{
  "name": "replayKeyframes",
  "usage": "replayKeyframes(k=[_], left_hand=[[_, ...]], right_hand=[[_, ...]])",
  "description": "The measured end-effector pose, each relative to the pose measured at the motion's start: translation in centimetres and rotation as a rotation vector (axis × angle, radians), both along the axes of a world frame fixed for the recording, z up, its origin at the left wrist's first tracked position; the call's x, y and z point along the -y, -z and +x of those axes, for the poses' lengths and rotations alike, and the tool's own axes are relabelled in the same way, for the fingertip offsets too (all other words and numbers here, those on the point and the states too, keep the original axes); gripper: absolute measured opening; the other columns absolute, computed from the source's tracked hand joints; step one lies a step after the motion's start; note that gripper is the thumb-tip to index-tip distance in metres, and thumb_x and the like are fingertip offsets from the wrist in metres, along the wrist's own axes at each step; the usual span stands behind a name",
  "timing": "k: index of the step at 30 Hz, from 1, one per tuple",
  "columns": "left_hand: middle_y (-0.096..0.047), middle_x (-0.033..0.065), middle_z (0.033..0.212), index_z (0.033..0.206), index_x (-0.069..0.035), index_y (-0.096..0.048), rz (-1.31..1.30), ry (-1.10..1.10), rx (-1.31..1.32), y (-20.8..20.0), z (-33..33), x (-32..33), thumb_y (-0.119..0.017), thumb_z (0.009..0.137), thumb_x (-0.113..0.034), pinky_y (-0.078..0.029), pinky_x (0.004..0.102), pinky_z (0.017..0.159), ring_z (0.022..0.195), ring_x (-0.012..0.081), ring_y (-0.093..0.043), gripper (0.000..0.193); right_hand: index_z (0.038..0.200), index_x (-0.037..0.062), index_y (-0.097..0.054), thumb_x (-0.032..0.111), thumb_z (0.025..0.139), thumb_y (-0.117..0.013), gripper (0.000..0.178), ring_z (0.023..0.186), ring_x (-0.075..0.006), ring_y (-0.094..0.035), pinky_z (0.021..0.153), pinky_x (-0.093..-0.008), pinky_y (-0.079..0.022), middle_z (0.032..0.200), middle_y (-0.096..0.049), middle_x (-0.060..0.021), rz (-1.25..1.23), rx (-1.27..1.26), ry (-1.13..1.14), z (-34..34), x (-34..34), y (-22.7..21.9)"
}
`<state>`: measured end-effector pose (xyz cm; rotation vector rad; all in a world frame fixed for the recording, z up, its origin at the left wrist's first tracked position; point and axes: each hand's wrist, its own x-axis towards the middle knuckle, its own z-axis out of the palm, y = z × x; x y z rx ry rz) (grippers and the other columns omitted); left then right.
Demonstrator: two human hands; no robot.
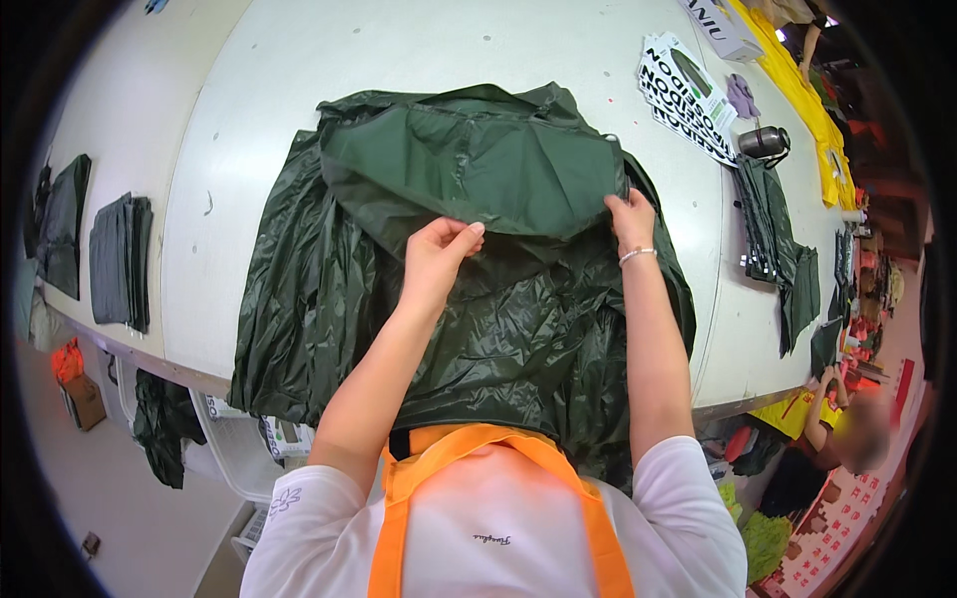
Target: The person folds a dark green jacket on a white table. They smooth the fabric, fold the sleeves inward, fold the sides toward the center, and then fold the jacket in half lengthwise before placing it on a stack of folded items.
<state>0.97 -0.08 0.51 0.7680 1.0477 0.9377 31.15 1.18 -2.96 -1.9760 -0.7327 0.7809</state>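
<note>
A dark green, shiny waterproof garment [498, 329] lies spread on the white table in front of me, its lower part hanging toward my body. It looks like a raincoat. Across its top a smoother matte green flap [469, 164], perhaps the hood or collar, is lifted along its near edge. My left hand [444, 244] pinches that near edge close to the middle. My right hand [631, 214] grips the flap's right corner between thumb and fingers. Beneath the flap the cloth is partly hidden.
Folded dark green garments [122, 261] are stacked at the left, and more folded pieces [768, 219] lie at the right. Printed cards [688, 95], a dark metal flask [764, 142] and yellow cloth [797, 95] are at the far right. Another person [822, 429] works beyond the right edge.
</note>
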Motion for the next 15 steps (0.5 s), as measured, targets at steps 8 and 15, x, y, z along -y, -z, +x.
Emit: replayKeyframes(k=[8, 15], left_hand=[[-0.066, 0.0091, 0.094, 0.091, -0.002, -0.065, 0.851, -0.029, -0.962, 1.3, -2.8, -0.7, -0.069, 0.077, -0.01, -0.048, 0.035, 0.08, 0.09, 0.0262, -0.062, 0.017], [-0.022, 0.0038, 0.151, 0.143, -0.015, -0.031, 0.749, 0.524, -1.405, 7.8, -4.2, 3.8, -0.06, 0.083, -0.042, -0.013, 0.0579, 0.109, 0.139, 0.0278, -0.019, 0.071]], right_hand=[[0.091, -0.0012, -0.062, 0.01, 0.08, -0.069, 0.017, 0.06, -0.0059, -0.044, 0.056, -0.0224, -0.037, 0.068, -0.052, 0.0041, 0.012, -0.036, 0.073, 0.6, 3.1, 6.3], [0.09, -0.0007, -0.062, 0.022, 0.079, -0.07, 0.026, 0.063, -0.0213, -0.058, 0.063, -0.0327, -0.047, 0.07, -0.061, -0.0113, 0.022, 0.41, -0.02, 0.0, 4.4, 7.3]])
